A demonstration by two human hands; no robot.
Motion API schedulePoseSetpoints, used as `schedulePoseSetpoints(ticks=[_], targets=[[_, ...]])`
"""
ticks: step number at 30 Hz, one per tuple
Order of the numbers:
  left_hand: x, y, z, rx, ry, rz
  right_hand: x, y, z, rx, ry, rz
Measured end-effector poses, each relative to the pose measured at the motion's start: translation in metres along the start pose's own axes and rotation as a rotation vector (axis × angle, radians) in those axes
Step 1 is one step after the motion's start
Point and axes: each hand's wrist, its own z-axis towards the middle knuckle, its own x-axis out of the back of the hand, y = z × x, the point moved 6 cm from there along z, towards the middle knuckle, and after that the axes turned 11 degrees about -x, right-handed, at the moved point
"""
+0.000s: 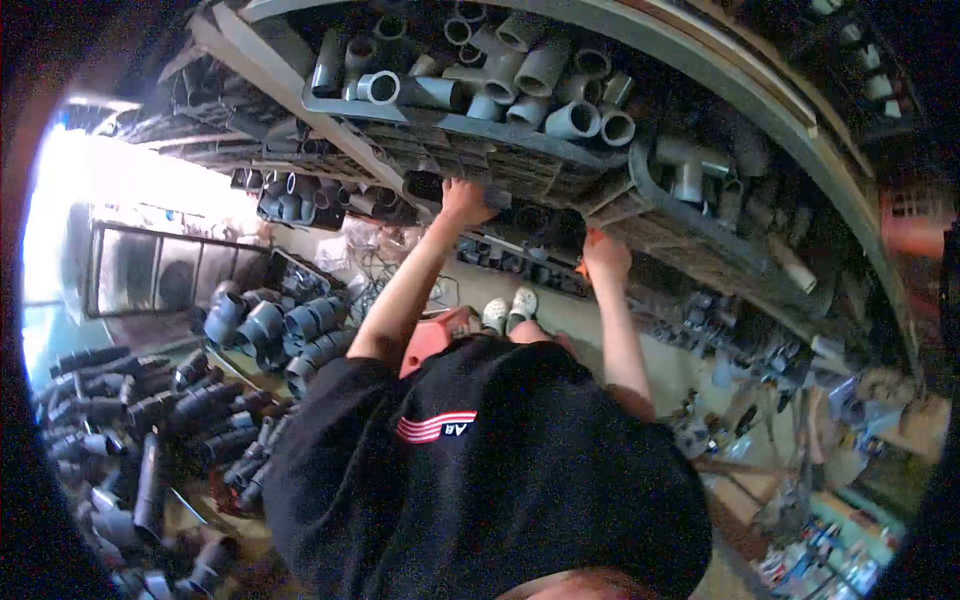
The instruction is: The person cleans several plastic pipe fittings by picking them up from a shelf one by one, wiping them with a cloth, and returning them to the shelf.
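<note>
My left hand [465, 203] is stretched forward at a dark shelf opening, its fingers curled at a dark edge or part that I cannot make out. To its right, my right hand [607, 260] is closed around a small orange object [583, 268], just below the corner of a crate. Above both hands, a grey crate [450, 122] holds several grey pipe fittings [573, 119]. A second crate [700, 235] with more fittings stands to the right.
Loose dark fittings [190, 400] are piled at the lower left, near larger grey fittings [312, 320]. A red stool [427, 340] is beside my body. More fittings [700, 325] lie at the right. A metal-framed panel [170, 275] stands by the bright opening.
</note>
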Motion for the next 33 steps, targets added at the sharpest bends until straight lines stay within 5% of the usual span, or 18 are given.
schedulePoseSetpoints(ticks=[6,7,10,15,16,18,21,30,32,33], targets=[[-0.047,-0.027,0.030,-0.057,0.263,-0.037,0.024,0.010,-0.008,0.021,0.002,0.292],[-0.029,-0.014,0.016,-0.115,0.256,-0.017,0.018,0.017,-0.006,-0.058,-0.259,0.366],[-0.044,-0.027,0.030,-0.103,0.385,-0.224,-0.004,0.042,0.007,-0.046,0.156,0.571],[-0.037,-0.022,0.026,-0.071,0.252,-0.186,-0.078,0.090,0.039,-0.325,-0.247,0.954],[-0.007,-0.010,0.015,0.035,0.430,-0.350,-0.081,0.093,0.040,-0.321,-0.270,0.966],[-0.005,-0.007,0.016,0.024,0.363,-0.065,-0.082,0.095,0.042,-0.323,-0.301,0.986],[-0.017,-0.014,0.019,0.073,0.249,-0.249,-0.087,0.097,0.043,-0.337,-0.344,0.987],[-0.078,-0.043,0.020,0.025,0.305,-0.164,-0.097,0.094,0.042,-0.328,-0.483,0.833],[-0.025,-0.012,0.010,0.149,-0.033,-0.154,-0.093,0.091,0.037,-0.335,-0.500,0.779],[-0.034,-0.015,0.017,0.077,0.014,-0.149,-0.089,0.084,0.037,-0.334,-0.508,0.753]])
